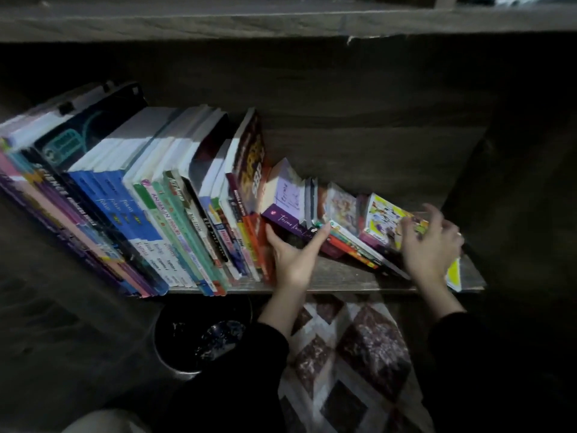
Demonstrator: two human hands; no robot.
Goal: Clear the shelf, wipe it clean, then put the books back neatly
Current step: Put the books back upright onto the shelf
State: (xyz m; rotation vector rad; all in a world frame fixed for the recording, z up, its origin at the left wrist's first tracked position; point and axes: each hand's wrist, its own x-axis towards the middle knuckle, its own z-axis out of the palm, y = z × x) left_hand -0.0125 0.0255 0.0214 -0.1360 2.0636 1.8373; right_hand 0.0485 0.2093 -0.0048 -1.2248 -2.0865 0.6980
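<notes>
**Head view.** As I judge it, the step in hand is to gather the leaning small books (352, 245) between my hands into one block, either to lift out or to stand straight. The frame does not settle which.

Procedure:
- Brace both ends first.
- Close the hands toward each other evenly.
- Keep the spines flush with the shelf (343, 278) edge.
- Keep the left side braced, or the tall books (140, 198) left of my left hand may topple rightward.

Left hand (292, 254): spread wide, thumb up against the orange spines (260, 245), fingers stretched straight to the purple book (285, 215) just beyond them. It touches and grips nothing.

Right hand (432, 245): fingers splayed and slightly bent, laid on the yellow-covered book (387, 218) at the right end of the lean. Motion blur hides the exact contact.
</notes>
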